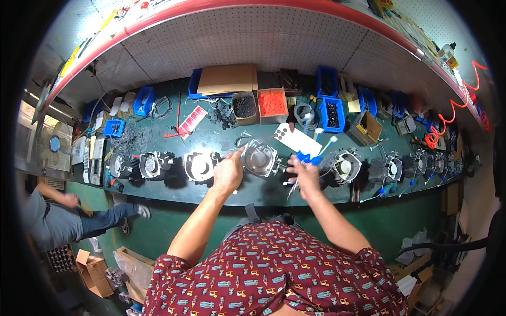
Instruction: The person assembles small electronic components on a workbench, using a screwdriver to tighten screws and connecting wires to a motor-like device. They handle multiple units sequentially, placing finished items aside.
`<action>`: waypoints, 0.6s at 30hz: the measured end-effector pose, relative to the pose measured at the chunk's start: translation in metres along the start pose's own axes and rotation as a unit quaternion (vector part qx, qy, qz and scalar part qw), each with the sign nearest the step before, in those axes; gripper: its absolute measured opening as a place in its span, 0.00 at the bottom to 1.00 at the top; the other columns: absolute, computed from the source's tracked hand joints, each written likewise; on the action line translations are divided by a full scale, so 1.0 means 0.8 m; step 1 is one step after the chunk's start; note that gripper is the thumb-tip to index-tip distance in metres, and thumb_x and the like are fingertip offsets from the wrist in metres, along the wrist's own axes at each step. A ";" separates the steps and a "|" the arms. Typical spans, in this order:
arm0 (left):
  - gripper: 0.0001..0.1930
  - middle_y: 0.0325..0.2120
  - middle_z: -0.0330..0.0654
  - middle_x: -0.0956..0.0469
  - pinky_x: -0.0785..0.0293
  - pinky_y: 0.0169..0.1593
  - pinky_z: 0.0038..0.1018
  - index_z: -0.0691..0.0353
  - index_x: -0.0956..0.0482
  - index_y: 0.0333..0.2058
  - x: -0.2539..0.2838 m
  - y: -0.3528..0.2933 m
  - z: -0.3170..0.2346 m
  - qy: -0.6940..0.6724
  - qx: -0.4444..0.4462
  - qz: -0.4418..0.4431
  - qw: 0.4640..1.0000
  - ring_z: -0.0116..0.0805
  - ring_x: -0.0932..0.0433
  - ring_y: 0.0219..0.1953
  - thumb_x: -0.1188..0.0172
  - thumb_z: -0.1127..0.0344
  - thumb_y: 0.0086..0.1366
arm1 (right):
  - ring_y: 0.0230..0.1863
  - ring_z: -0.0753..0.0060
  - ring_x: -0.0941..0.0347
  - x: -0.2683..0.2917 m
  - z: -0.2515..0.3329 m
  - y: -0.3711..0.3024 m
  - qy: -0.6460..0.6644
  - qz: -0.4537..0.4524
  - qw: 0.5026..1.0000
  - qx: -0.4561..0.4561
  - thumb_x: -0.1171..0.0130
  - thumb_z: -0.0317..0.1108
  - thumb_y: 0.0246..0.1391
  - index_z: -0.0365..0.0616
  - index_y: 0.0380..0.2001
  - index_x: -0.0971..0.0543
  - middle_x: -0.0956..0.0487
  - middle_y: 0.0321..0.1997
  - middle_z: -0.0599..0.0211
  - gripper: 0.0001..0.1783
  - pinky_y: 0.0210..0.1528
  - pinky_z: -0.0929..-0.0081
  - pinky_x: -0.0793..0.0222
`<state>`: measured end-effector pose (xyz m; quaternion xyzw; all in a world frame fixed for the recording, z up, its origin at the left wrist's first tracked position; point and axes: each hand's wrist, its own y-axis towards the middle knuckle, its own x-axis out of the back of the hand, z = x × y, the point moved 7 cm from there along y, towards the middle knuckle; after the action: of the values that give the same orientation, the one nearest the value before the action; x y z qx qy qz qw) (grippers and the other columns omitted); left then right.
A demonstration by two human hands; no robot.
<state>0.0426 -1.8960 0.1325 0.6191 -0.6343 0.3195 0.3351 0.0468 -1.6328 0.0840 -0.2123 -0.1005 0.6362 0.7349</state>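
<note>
A silver metal housing [259, 159] with a round opening sits on the green bench in front of me. My left hand [229, 173] is at its left edge with the fingers closed; whatever they pinch is hidden. In my right hand [305, 178], just right of that housing, is a bundle of wire leads [312, 157] with blue sleeves and white connector ends. Some thin ends stick out below the fingers. Beyond it lies a white card [298, 139] with dark round spots. Similar housings stand on both sides, the nearest being one at left [200, 167] and one at right [345, 166].
Behind the housings stand a box of orange-red parts [272, 105], a box of black parts [244, 106] and blue bins [332, 115]. A red coiled hose [433, 138] hangs at right. At far left another person [52, 216] is beside the bench, near a fan [54, 143].
</note>
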 end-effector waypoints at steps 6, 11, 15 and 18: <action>0.23 0.43 0.61 0.20 0.26 0.46 0.51 0.63 0.31 0.60 -0.046 -0.022 0.020 -0.011 0.041 0.046 0.998 0.61 0.21 0.43 0.49 0.65 0.67 | 0.14 0.83 0.37 -0.022 -0.050 0.021 -0.125 -0.045 0.983 0.127 0.38 0.38 0.60 0.45 0.31 0.22 0.29 0.20 0.77 0.09 0.14 0.78 0.43; 0.25 0.40 0.64 0.21 0.26 0.47 0.52 0.62 0.33 0.62 -0.050 -0.075 0.021 -0.078 0.071 0.106 0.989 0.65 0.22 0.43 0.47 0.65 0.67 | 0.27 0.66 0.26 -0.052 0.004 0.040 -0.240 0.016 0.950 0.199 0.33 0.34 0.50 0.37 0.31 0.20 0.20 0.26 0.61 0.11 0.35 0.66 0.30; 0.17 0.31 0.55 0.22 0.27 0.39 0.42 0.64 0.25 0.54 -0.050 -0.101 0.022 -0.192 0.035 0.022 0.981 0.53 0.23 0.34 0.45 0.64 0.70 | 0.41 0.44 0.21 -0.067 -0.001 0.063 -0.246 0.042 0.918 0.309 0.33 0.30 0.46 0.37 0.43 0.21 0.18 0.37 0.47 0.18 0.45 0.60 0.27; 0.12 0.20 0.47 0.26 0.30 0.32 0.34 0.62 0.22 0.48 -0.049 -0.126 0.050 -0.195 0.114 0.038 0.974 0.39 0.26 0.24 0.45 0.64 0.72 | 0.45 0.48 0.21 -0.078 -0.007 0.071 -0.234 0.095 0.922 0.294 0.34 0.29 0.48 0.37 0.47 0.22 0.18 0.41 0.49 0.21 0.50 0.62 0.27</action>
<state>0.1421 -1.9096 0.0768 0.6791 -0.6699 0.2750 0.1203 -0.0120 -1.6893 0.0618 0.1597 -0.0571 0.7353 0.6561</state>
